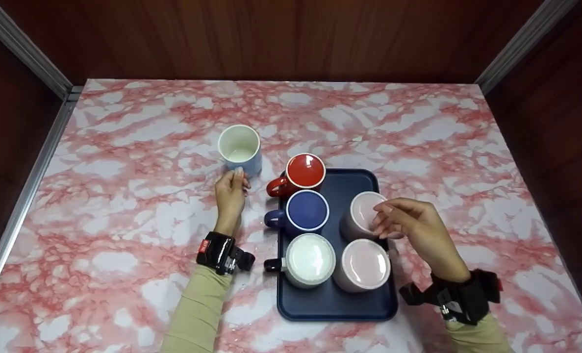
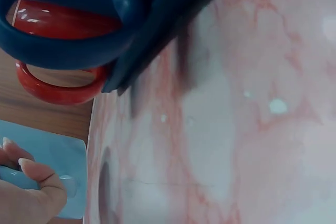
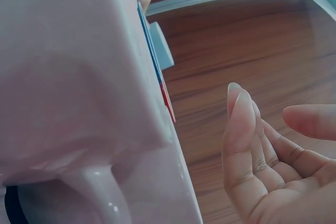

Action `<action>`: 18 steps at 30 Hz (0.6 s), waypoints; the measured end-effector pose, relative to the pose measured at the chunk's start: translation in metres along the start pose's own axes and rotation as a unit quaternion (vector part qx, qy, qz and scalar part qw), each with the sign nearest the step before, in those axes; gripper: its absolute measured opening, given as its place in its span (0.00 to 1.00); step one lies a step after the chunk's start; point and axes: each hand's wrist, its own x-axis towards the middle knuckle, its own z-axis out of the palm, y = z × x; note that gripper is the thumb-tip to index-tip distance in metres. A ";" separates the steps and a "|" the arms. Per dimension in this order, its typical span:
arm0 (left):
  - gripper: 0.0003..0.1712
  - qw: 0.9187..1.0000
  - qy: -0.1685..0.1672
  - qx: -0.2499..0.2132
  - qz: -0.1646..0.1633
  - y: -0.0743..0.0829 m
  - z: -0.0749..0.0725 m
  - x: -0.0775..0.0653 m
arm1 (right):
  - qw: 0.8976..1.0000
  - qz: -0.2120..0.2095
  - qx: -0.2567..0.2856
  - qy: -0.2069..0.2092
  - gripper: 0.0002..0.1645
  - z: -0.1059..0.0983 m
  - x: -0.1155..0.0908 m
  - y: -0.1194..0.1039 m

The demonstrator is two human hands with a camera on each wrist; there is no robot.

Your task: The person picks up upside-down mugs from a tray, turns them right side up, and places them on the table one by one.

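Note:
A light blue mug (image 1: 252, 164) with a white inside stands upright on the table, left of the tray's far end. My left hand (image 1: 230, 190) pinches its handle, as the left wrist view also shows with the hand (image 2: 37, 187) at the blue mug (image 2: 50, 140). My right hand (image 1: 408, 220) hovers at the right side of the far pink mug (image 1: 364, 211), overlapping its rim from above. In the right wrist view, the fingers (image 3: 241, 129) are loosely bent, thumb apart, with nothing between them.
A dark blue tray (image 1: 337, 309) carries a red mug (image 1: 305, 170), a blue mug (image 1: 307, 211), a white mug (image 1: 310, 258) with a black handle, and a near pink mug (image 1: 366, 264), all seemingly base up. Their left handles overhang the tray's edge. Wood-look walls (image 1: 281, 39) enclose the table.

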 end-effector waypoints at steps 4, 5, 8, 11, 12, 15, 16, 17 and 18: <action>0.14 1.000 0.001 0.000 -0.007 -0.003 0.000 0.002 | 1.000 0.004 -0.013 0.004 0.20 -0.001 0.001 0.002; 0.14 1.000 0.000 -0.001 -0.010 -0.004 0.000 0.002 | 1.000 0.003 -0.017 0.005 0.20 -0.002 0.001 0.002; 0.15 1.000 -0.004 -0.001 -0.016 -0.006 0.000 0.003 | 1.000 -0.002 -0.025 0.004 0.20 -0.004 0.000 0.004; 0.14 1.000 -0.009 0.002 -0.021 -0.007 -0.001 0.004 | 1.000 -0.008 -0.029 0.000 0.19 -0.008 -0.001 0.005; 0.14 1.000 -0.011 0.003 -0.023 -0.008 -0.001 0.005 | 1.000 -0.008 -0.030 -0.001 0.19 -0.009 -0.002 0.006; 0.14 1.000 -0.013 0.005 -0.025 -0.009 -0.002 0.005 | 0.999 -0.013 -0.029 -0.007 0.19 -0.014 -0.003 0.009; 0.14 1.000 -0.014 0.004 -0.026 -0.009 -0.003 0.006 | 1.000 -0.015 -0.027 -0.009 0.19 -0.015 -0.004 0.010; 0.14 1.000 -0.014 0.003 -0.027 -0.010 -0.003 0.006 | 1.000 -0.018 -0.024 -0.011 0.19 -0.017 -0.004 0.011; 0.14 1.000 -0.014 0.002 -0.026 -0.010 -0.003 0.006 | 0.999 -0.021 -0.021 -0.013 0.18 -0.019 -0.004 0.012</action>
